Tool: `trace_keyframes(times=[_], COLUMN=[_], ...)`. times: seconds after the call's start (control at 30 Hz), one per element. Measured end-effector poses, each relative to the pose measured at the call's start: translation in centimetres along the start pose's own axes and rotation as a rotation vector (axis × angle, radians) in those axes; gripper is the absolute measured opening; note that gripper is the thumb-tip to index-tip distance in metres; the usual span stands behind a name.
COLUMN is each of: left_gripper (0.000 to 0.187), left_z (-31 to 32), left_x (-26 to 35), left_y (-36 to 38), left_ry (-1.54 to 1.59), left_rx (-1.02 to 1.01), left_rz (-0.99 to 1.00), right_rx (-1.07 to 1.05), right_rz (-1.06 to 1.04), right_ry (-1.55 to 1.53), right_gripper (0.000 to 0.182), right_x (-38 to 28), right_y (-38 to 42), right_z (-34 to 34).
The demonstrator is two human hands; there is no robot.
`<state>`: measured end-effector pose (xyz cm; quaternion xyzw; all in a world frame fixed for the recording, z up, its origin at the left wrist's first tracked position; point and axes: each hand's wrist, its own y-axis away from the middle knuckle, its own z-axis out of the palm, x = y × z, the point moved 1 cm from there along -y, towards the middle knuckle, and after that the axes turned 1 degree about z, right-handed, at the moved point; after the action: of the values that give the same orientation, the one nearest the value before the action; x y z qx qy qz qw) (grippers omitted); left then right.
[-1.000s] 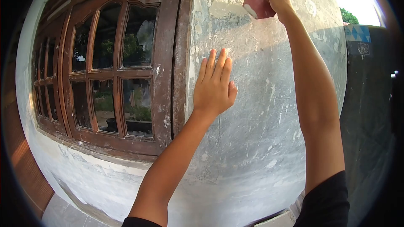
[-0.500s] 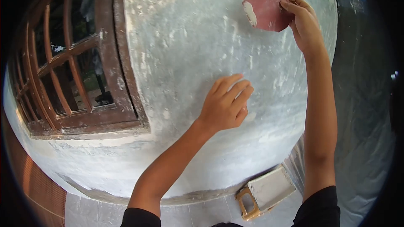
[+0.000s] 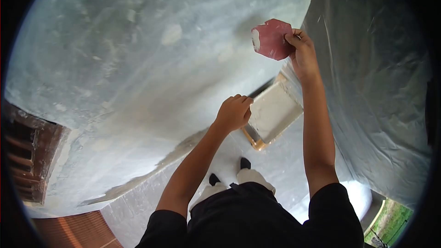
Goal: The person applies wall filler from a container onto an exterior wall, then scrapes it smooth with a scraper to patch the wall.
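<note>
Filler on the red scraper [image 3: 270, 39], pinched in the right hand [image 3: 302, 51], may drip past the tray [image 3: 272, 112]; left hand [image 3: 233, 112] is curled loosely, gripping nothing.

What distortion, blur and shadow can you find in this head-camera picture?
Head view: fisheye bends the wall into a bulge and blacks out the corners; the wall's texture is smeared by motion blur; the scraper in the right hand casts a soft shadow up-left; the left hand is fairly sharp.
</note>
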<state>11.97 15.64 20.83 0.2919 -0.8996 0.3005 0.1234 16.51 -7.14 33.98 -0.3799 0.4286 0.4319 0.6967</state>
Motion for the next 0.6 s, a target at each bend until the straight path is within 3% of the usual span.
trace_keyframes(times=[0.17,0.33,0.6], left_gripper=[0.019,0.023,0.031], left_z=[8.5,13.7,20.2], left_x=[-2.5,-3.8,-4.9], left_y=[3.7,6.6,10.7], left_ry=[0.111,0.105,0.179], left_rx=[-0.273,-0.567,-0.593], left_rz=[-0.236,-0.46,-0.582], right_rx=[0.194,0.293,0.303], right_rz=[0.183,0.39,0.441], right_ry=[0.078,0.487,0.934], right_gripper=[0.019,0.02,0.022], right_x=[10.8,21.4,34.4], right_y=[1.4,3.7,8.0], right_z=[-8.2,-15.0,-21.8])
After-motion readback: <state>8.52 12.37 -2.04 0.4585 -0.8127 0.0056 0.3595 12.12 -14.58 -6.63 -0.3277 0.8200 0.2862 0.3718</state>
